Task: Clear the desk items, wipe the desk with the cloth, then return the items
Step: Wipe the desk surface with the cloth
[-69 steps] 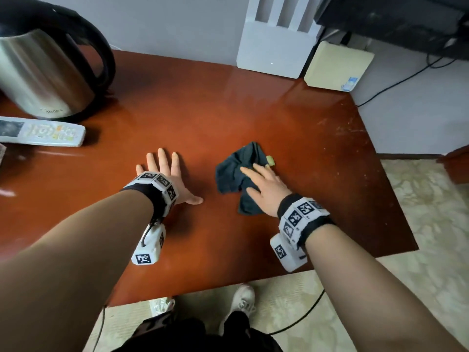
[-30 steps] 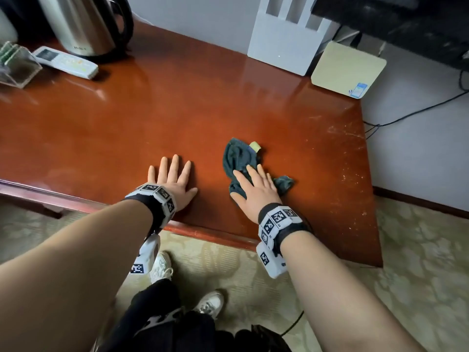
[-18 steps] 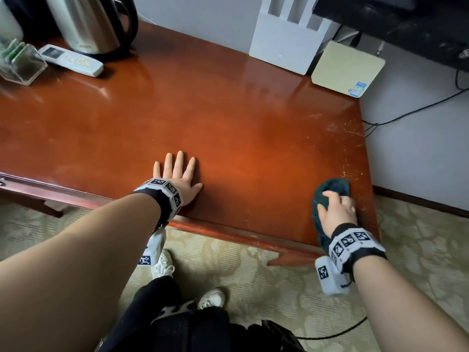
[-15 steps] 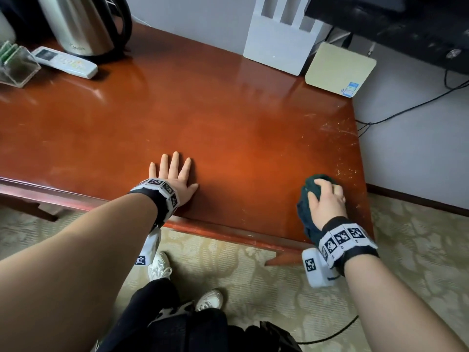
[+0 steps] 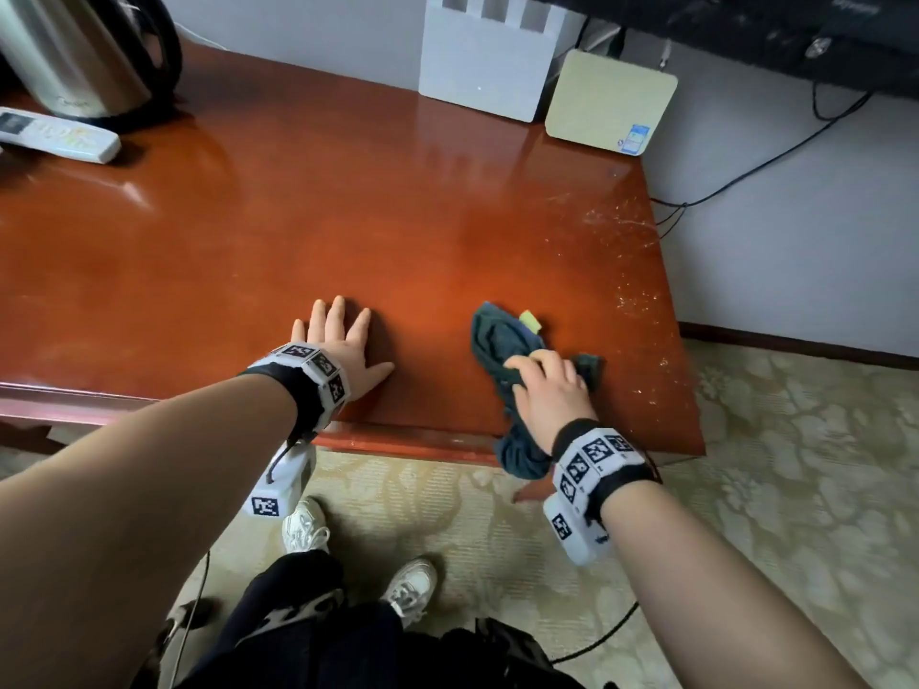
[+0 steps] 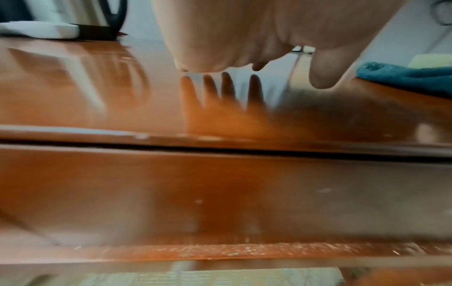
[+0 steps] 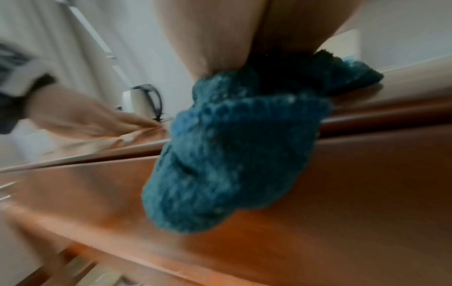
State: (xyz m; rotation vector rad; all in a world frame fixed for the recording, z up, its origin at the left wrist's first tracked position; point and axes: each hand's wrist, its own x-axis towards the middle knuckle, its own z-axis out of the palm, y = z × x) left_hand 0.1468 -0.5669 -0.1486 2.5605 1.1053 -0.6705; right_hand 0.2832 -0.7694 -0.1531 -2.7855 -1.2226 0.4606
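Overhead, the left hand (image 5: 343, 348) lies flat with fingers spread on the tabletop (image 5: 348, 216) while the right hand (image 5: 544, 387) grips the bunched cloth (image 5: 497, 340) at the near edge; the left wrist view shows straight fingers (image 6: 195, 58), and the right wrist view shows cloth (image 7: 232, 154) hanging over that edge.

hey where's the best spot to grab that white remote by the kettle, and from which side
Take the remote across its narrow width near the middle, coming straight down from above, thumb on one long edge and fingers on the other. It lies flat on the desk, long and slim. The kettle crowds its far side, so probably avoid reaching from behind.
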